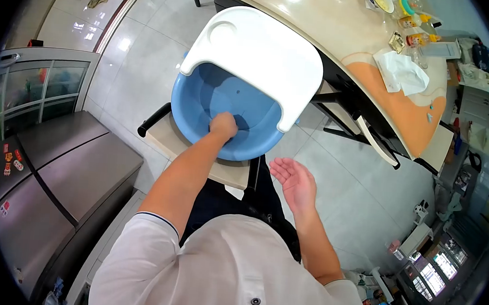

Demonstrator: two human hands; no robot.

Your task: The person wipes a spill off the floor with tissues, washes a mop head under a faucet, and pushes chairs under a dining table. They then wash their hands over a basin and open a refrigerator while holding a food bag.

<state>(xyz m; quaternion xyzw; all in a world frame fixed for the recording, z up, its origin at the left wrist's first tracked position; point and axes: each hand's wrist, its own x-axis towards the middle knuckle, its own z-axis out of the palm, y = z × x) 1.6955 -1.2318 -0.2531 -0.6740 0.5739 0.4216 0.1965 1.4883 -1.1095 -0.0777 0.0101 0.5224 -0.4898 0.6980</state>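
A round blue basin [190, 106] rests on a chair [172, 131] in front of me. Across its far side lies a white plastic tray [263, 46] with a curved cut-out and a round recess, like a high-chair tray. My left hand [224, 126] reaches down inside the basin, near its close wall. Its fingers are curled, and whatever they hold, if anything, is hidden from view. Palm up, my right hand [294, 181] hovers to the right of the basin, apart from it, with nothing in it and the fingers stretched out.
A table [300, 9] at the upper right carries a tissue pack [402, 73], bottles [420, 38] and a bowl [381, 1]. A grey fridge [87, 170] stands at left, by a glass-paned door [65, 80]. Grey floor tiles [333, 181] show at right.
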